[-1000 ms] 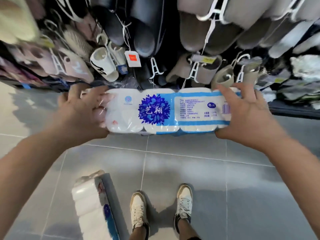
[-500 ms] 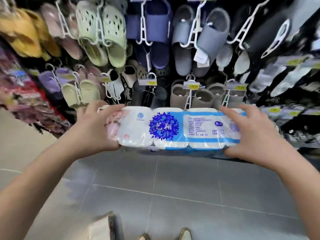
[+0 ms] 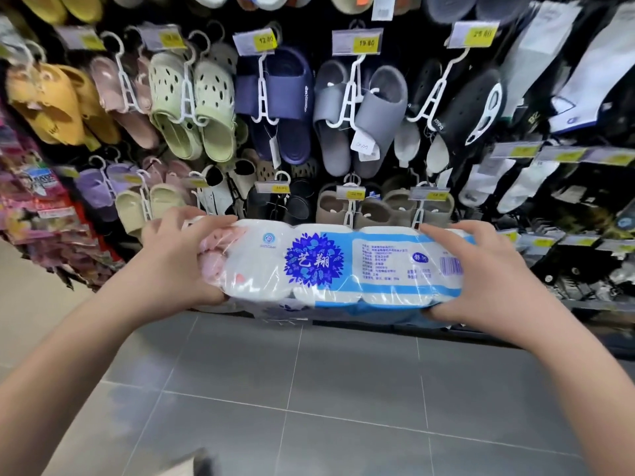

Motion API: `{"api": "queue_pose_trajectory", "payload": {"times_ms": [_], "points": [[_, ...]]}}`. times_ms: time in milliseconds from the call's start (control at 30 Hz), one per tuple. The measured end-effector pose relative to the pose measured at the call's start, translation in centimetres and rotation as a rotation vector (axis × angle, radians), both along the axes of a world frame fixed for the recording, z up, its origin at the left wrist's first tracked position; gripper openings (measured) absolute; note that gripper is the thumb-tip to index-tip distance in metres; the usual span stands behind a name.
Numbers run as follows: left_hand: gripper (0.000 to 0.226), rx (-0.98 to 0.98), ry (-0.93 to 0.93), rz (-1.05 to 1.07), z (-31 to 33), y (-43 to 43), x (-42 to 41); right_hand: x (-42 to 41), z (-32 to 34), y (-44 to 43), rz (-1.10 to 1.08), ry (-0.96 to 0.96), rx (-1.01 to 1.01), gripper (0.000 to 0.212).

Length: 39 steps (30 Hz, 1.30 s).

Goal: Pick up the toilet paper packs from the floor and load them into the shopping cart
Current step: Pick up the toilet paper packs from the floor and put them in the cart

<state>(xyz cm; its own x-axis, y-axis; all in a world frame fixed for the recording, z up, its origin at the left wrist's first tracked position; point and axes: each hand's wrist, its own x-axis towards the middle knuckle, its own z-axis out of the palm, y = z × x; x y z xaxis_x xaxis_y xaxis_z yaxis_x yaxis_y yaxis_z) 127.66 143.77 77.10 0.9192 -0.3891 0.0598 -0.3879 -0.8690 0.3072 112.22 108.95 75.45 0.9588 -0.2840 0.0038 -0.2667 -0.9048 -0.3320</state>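
2 hands hold 1 pack (image 3: 330,266) of toilet paper level in the air, near the middle of the view, above the grey tiled floor (image 3: 309,389) and in front of rows of slippers (image 3: 381,108) hung on white hangers (image 3: 262,94). The left hand (image 3: 171,266) grips the pack's left end, its fingers (image 3: 209,219) curled over the top edge and the thumb under the bottom. The right hand (image 3: 481,280) grips the right end the same way, with its fingers (image 3: 446,233) laid over the top near the barcode and the thumb below. Both sets of fingers are clamped on the pack. The wrap is clear plastic with a blue band, a dark blue flower emblem and a block of small print, and white rolls show side by side through it. The slippers are yellow, pink, pale green, navy, grey and black, with yellow price tags (image 3: 357,42) above them. At the bottom edge a pale, blurred shape (image 3: 192,463) lies on the floor; I cannot tell what it is.
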Motion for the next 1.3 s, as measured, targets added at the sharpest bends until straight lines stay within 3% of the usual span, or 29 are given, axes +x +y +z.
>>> {"api": "queue_pose_trajectory", "payload": {"times_ms": [267,733,1033,1300], "points": [[0.102,-0.042,0.036,-0.125,-1.2,-3.0,1.8,-2.8,-0.4,-0.7,-0.135,0.014,-0.013,0.115],[0.101,-0.077,0.08,-0.65,-3.6,-13.4,3.7,-13.7,-3.3,2.0,-0.656,0.028,-0.048,0.115],[0.097,-0.023,0.099,-0.936,-5.5,-22.1,-3.7,-25.1,-3.5,3.7,-0.965,0.029,0.071,0.115],[0.094,-0.003,0.107,-1.073,-6.2,-29.1,-14.1,-37.0,-4.7,1.1,-1.083,-0.039,0.078,0.112]]}}
